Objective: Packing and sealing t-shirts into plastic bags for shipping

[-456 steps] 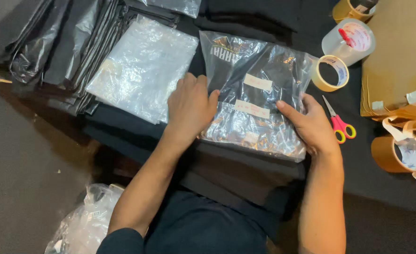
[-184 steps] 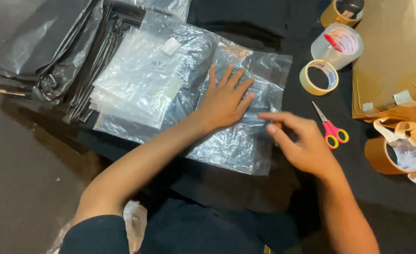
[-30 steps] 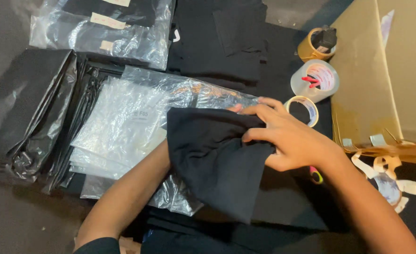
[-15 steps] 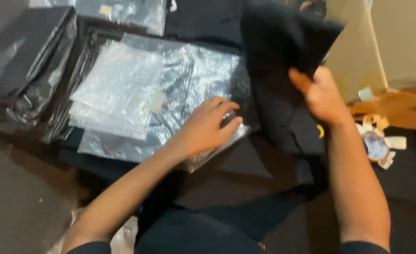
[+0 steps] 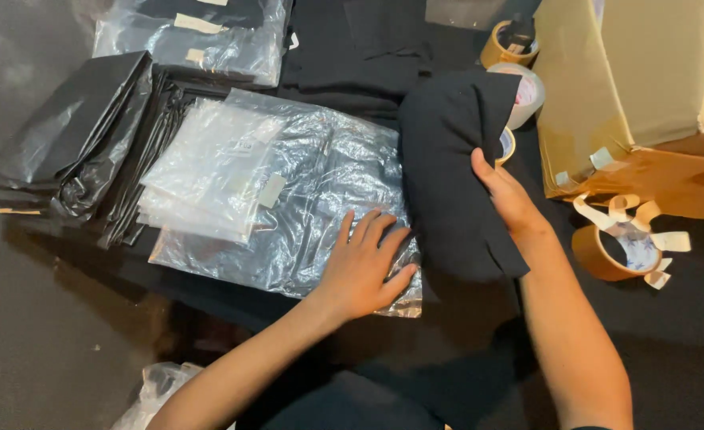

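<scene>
My left hand [image 5: 364, 267] lies flat on a clear plastic bag [image 5: 320, 199] at the mat's middle; a stack of smaller clear bags [image 5: 208, 171] with a pale sticker [image 5: 272, 191] overlaps its left side. Two sealed clear packs [image 5: 200, 36] with pale labels sit at the far edge. A brown carton [image 5: 630, 87] fills the far right corner.

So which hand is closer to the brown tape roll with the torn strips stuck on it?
Right. The right hand holds the folded black garment just left of the brown tape roll; the left hand lies farther left, flat on the clear plastic bag.
</scene>
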